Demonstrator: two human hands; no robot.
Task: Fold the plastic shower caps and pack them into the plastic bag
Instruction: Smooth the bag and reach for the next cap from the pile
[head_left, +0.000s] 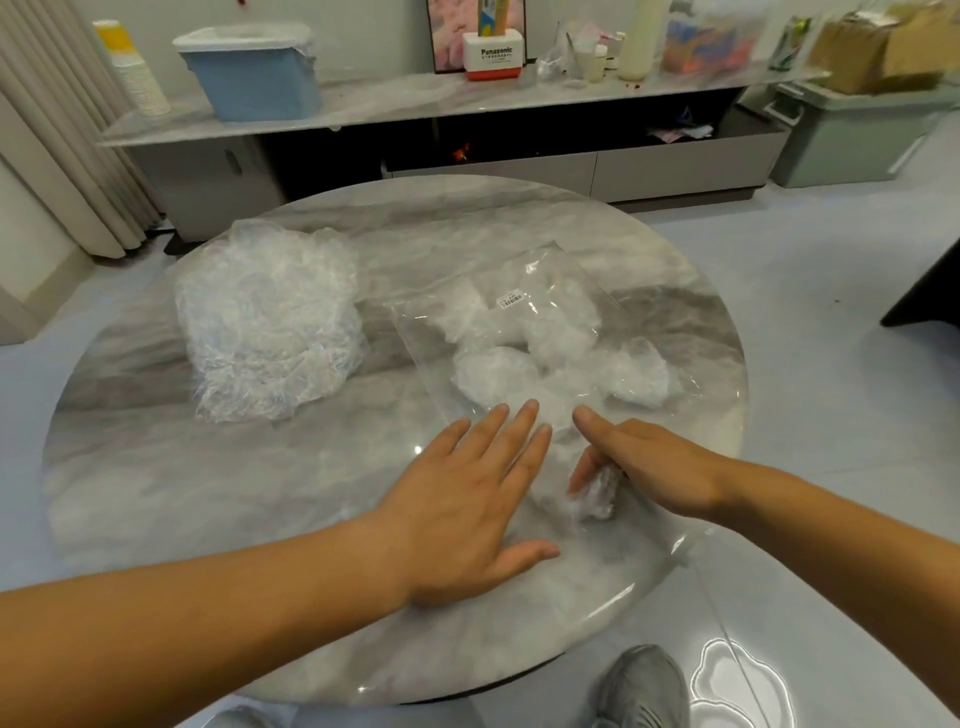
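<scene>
Grey-veined marble was seen across the round table (156, 493), on which a loose pile of shower caps (270, 317) was heaped at the left. Apart from it, toward the right, a clear plastic bag (524, 291) was laid flat, with several folded caps (498, 369) bunched inside. The left hand (467, 499) was spread flat, fingers straight, at the bag's near left edge. Just beside it, the right hand (660, 467) was curled round a crumpled cap (597, 493), with the forefinger stretched out over the film; whether that cap was already inside the bag's mouth could not be told through the glare. A grey shoe (644, 686) was shown below the table edge, and a blue bin (254, 78) was set on the low cabinet (467, 98) behind.
</scene>
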